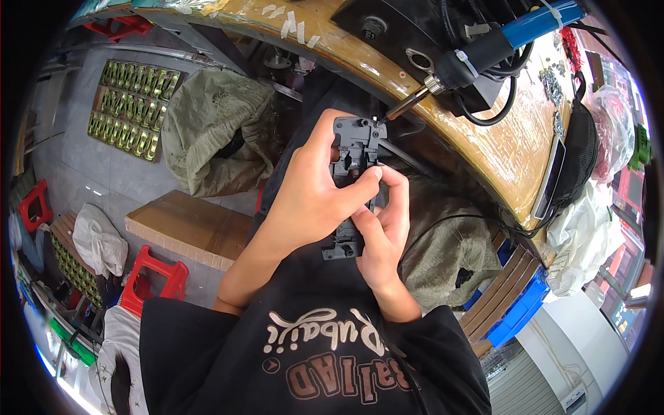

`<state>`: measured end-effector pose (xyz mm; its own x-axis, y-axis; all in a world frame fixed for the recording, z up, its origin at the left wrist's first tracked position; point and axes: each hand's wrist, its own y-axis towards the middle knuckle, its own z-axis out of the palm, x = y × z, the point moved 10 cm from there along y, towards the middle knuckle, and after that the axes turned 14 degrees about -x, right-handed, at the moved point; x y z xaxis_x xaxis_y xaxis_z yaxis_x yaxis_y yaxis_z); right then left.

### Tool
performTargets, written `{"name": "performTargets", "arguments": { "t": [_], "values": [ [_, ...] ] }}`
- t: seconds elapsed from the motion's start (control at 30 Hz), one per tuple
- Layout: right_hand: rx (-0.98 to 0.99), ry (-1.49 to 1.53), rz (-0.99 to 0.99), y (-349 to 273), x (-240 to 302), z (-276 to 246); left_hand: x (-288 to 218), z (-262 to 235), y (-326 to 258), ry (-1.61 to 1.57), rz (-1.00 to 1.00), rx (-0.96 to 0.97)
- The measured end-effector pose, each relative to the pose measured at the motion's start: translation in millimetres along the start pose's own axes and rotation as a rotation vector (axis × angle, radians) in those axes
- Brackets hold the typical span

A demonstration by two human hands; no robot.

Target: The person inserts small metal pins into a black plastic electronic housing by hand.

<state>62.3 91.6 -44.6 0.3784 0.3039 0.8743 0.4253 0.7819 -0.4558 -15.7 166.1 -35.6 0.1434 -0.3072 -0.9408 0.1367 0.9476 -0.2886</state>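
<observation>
A long dark grey part (354, 149) is held up in front of the black shirt (228, 353), just off the edge of the wooden table (494, 162). It is gripped along its left side by the left hand (311, 187), with the thumb laid across it. Its right side is pinched by the bent fingers of the right hand (387, 225). The metal tip of a tool with a blue handle (543, 24) is seen at its top corner; whether it is touched cannot be told.
</observation>
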Motion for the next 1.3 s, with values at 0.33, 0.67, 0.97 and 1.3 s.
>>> {"name": "performTargets", "arguments": {
  "t": [0.33,0.67,0.97,1.3],
  "values": [
    [-0.026,-0.011,0.016,4.8,-2.2,2.5,3.4,-2.2,4.1,-0.01,0.031,-0.027],
    [0.003,-0.027,0.0,5.8,1.4,2.5,-1.7,-2.1,5.9,-0.032,0.01,-0.037],
    [-0.013,0.019,0.032,6.5,1.6,6.6,2.8,-4.2,5.8,-0.138,-0.046,-0.089],
    [0.037,0.011,-0.003,7.1,-5.4,3.0,4.8,-5.7,3.5,-0.119,0.016,-0.087]
  ]
}}
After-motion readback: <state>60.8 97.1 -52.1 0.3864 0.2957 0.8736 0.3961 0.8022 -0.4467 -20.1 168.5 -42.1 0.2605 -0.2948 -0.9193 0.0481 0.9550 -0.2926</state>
